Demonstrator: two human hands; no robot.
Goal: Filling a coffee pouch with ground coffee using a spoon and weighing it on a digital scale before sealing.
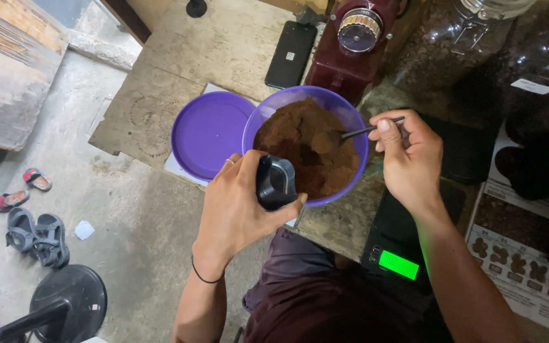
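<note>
Nearest us sits a black digital scale with a lit green display (398, 263) by the counter's edge. Our left hand (239, 206) is wrapped around a small dark plastic cup (276, 182), held over the near rim of the round purple plastic bowl (357, 136) of brown ground powder (306, 143). Our right hand (411, 155) pinches a thin dark spoon handle (366, 131) reaching into the powder. Left of the bowl lies its round purple lid (208, 133); beyond stand a black phone (291, 54) and a dark red grinder (351, 44).
</note>
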